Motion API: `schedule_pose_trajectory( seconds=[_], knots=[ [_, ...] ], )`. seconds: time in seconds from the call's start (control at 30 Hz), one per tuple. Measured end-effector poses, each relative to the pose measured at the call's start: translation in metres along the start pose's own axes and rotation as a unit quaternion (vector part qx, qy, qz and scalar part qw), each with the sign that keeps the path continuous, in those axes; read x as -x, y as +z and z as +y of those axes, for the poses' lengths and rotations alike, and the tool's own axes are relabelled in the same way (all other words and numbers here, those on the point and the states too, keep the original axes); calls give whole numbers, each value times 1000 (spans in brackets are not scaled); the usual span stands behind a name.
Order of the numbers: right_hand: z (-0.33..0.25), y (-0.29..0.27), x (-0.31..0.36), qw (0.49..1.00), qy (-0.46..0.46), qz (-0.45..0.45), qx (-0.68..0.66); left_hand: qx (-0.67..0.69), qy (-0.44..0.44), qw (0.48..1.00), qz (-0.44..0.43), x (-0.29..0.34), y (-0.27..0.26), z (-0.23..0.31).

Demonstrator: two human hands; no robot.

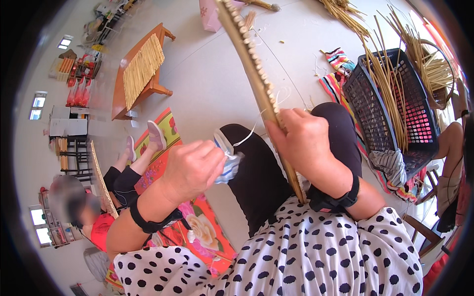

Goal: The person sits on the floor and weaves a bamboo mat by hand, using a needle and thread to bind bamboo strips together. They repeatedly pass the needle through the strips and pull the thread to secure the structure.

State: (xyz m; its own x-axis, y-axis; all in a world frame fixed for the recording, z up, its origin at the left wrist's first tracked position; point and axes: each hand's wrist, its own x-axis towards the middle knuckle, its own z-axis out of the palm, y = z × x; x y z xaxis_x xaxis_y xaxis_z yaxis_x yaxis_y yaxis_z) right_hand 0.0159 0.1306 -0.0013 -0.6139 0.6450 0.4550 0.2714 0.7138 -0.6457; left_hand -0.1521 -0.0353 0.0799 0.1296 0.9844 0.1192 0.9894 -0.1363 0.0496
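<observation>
A: What is taking up the most room here?

B: The pale floor [217, 79] is spreading across the whole scene. On it a flowered mat [197, 222] is lying to the person's left, and a low wooden bench [140, 69] with reeds laid across it is standing further off.

A: And on the right?

B: A dark plastic crate [395, 108] is sitting there, with long reed stalks [390, 84] leaning out of it and a striped cloth [340, 64] lying just beside it.

A: Anyone else around?

B: Another person [98, 217] is sitting on the mat to the left, legs stretched out, holding a long frame of their own.

A: What is the wearer handling?

B: A long woven reed strip [249, 64] is running up and away from the lap, over the black-trousered knees. The right hand [306, 143] is closing around it partway along, fingers wrapped over the edge.

A: And the other hand?

B: The left hand [192, 167] is clenching a small blue and white spool [228, 160], just left of the strip and not touching it.

A: Anything linking the two?

B: A thin white thread [247, 135] is stretching from the spool across to the strip near the right hand.
</observation>
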Motion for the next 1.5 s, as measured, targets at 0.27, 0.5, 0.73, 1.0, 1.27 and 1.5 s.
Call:
schedule_pose_trajectory(
  seconds=[0.27, 0.5, 0.73, 1.0, 1.27, 1.5],
  knots=[
    [10, -11, -1, 1000, 5, -12, 4, 56, -110, 986, 117, -3, 10, 10],
    [-8, -14, 5, 998, -49, 39, 22, 141, -156, 950, 229, -3, 37, 19],
    [-36, -26, -10, 972, -234, -10, -30, 80, -106, 948, 288, -2, 28, 29],
    [-29, -24, -17, 965, -235, -79, -81, 117, -151, 938, 290, 50, 25, 12],
    [-39, -15, -15, 963, -204, -140, -108, 175, -248, 916, 262, 81, 47, 16],
    [-30, -37, -11, 981, -122, -137, -69, 103, -479, 849, 198, 181, 151, -39]
  ],
)
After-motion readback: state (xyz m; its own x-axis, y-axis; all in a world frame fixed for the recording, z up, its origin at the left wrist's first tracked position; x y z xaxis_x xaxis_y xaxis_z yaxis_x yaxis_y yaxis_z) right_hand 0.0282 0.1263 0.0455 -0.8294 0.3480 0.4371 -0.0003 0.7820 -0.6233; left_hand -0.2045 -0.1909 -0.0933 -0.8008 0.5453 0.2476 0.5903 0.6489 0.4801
